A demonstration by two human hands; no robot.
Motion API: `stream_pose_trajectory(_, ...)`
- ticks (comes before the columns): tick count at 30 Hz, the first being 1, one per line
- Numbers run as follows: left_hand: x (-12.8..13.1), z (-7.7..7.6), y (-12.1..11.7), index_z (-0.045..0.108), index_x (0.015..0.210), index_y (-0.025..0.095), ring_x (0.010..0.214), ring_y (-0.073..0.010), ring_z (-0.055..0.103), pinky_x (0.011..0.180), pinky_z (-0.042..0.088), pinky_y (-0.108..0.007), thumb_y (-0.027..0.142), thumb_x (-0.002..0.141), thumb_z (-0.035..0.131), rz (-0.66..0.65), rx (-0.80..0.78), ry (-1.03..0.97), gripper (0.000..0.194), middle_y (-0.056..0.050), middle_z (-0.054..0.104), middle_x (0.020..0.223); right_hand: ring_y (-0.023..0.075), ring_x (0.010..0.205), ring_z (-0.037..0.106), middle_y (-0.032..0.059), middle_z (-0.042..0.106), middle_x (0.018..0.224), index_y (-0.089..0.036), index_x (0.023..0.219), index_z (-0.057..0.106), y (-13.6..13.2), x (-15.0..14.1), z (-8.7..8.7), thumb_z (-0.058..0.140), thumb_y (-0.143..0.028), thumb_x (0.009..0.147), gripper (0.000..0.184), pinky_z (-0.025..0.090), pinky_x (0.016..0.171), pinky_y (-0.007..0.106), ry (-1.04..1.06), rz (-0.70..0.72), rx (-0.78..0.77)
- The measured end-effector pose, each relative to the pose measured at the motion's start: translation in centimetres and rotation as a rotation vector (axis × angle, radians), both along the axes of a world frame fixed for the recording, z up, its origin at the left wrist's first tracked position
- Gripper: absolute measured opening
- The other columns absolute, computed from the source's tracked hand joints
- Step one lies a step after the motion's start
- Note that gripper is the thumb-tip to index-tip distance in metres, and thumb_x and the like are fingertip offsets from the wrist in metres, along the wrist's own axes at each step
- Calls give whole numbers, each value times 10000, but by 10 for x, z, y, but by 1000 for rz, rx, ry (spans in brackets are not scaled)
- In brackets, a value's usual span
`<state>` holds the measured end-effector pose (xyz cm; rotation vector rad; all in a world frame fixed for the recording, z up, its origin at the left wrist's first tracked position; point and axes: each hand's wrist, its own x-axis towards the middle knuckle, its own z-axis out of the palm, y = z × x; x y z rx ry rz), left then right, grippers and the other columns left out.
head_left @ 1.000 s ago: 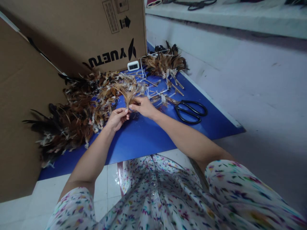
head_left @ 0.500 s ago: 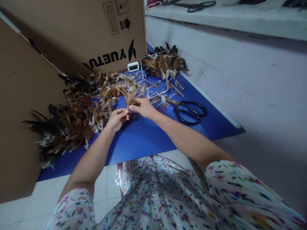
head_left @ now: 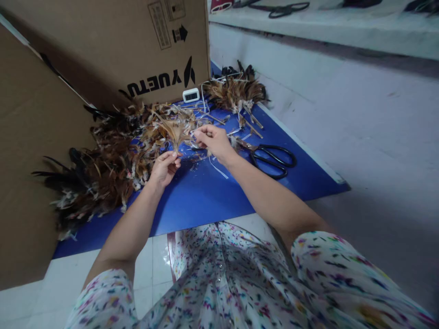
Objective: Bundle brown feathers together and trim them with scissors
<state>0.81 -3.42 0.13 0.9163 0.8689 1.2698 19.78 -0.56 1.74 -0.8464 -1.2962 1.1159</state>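
My left hand (head_left: 165, 168) pinches the base of a small fanned bunch of tan feathers (head_left: 175, 132), which point up and away from me. Just to its right, my right hand (head_left: 214, 142) is closed, thumb against forefinger. Something thin and pale shows at those fingertips, too small to name. Below the right hand a narrow white strip (head_left: 218, 168) lies on the blue tabletop (head_left: 206, 201). Black-handled scissors (head_left: 270, 160) rest right of the right wrist, their blades partly over loose feather bits. A large heap of brown and black feathers (head_left: 109, 169) spreads left of my left hand.
Tied feathers (head_left: 236, 91) sit at the back right, near several short sticks (head_left: 253, 125). A small white digital display (head_left: 191, 95) stands before a cardboard box (head_left: 103, 50). A wall (head_left: 325, 105) and a ledge (head_left: 325, 27) holding another pair of scissors (head_left: 288, 9) bound the right.
My right hand has moved away from the bunch's base, up and to the right. The left hand still holds the feathers, now shifted slightly left. The white strip on the tabletop has come into view.
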Motion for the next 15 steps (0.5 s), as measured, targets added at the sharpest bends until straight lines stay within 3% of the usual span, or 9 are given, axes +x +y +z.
stream_pose_trajectory(8,-4,-2,5,650,637,148,494,-23,477,446,419,-138,153,578,834,70,16,-88,193,0,654,734,77,523,504,-26,573,577,-184,693,556,10,14,4,577,-255,857,180,441,563,229,-22,-170,33)
stream_pose_trajectory(12,-7,-4,6,627,662,152,505,-28,489,455,424,-153,181,593,840,36,57,-71,227,4,647,767,99,608,528,-22,596,655,-179,724,581,12,17,-1,600,-127,749,60,452,645,260,-205,-201,130)
stream_pose_trajectory(15,-9,-5,5,604,663,149,514,-32,501,467,431,-166,230,571,867,3,109,-47,291,1,648,792,106,656,530,-11,630,773,-172,797,612,11,18,-2,614,-73,663,166,453,696,277,-370,-217,174)
